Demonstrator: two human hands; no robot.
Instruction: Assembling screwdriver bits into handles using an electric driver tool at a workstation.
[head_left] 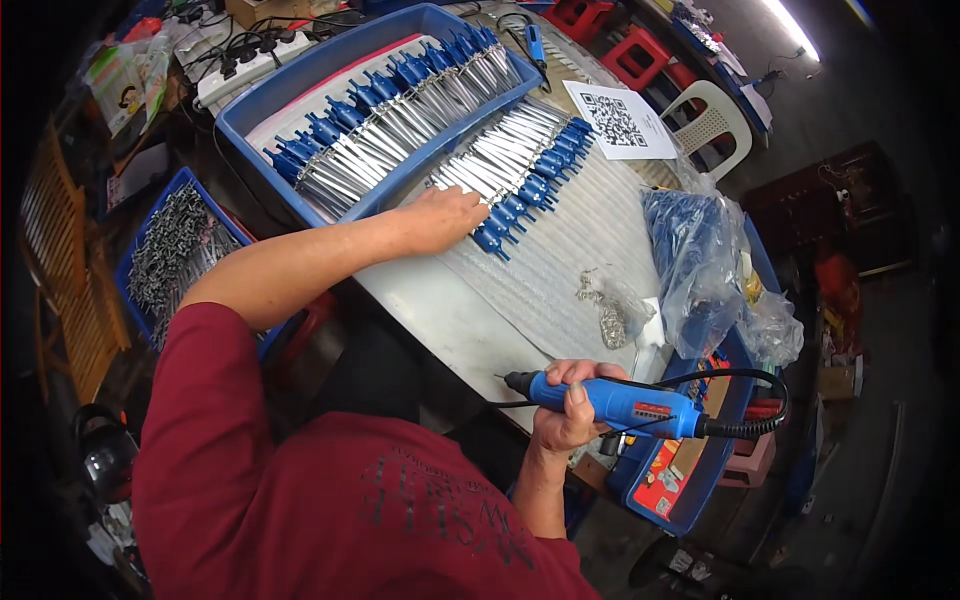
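In my right hand (pixel 572 410) is a blue electric screwdriver (pixel 640 408), its black tip pointing left and a black cord looping from its rear end. The fingers wrap round its body, above the table's near edge. My left hand (pixel 447 218) reaches across to a row of silver rods with blue ends (pixel 505 165) on the table, its fingers curled down at the row's near part. What those fingers grip is hidden. Just beyond lies a blue tray (pixel 395 185) holding another row of such silver rods with blue ends (pixel 400 110).
White foam sheeting (pixel 560 255) covers the table. A small bag of metal parts (pixel 612 322) lies on it, beside clear plastic bags (pixel 695 270). A printed code sheet (pixel 620 120) sits at the far right. A blue bin of metal parts (pixel 180 255) stands left; another blue bin (pixel 683 520) stands right.
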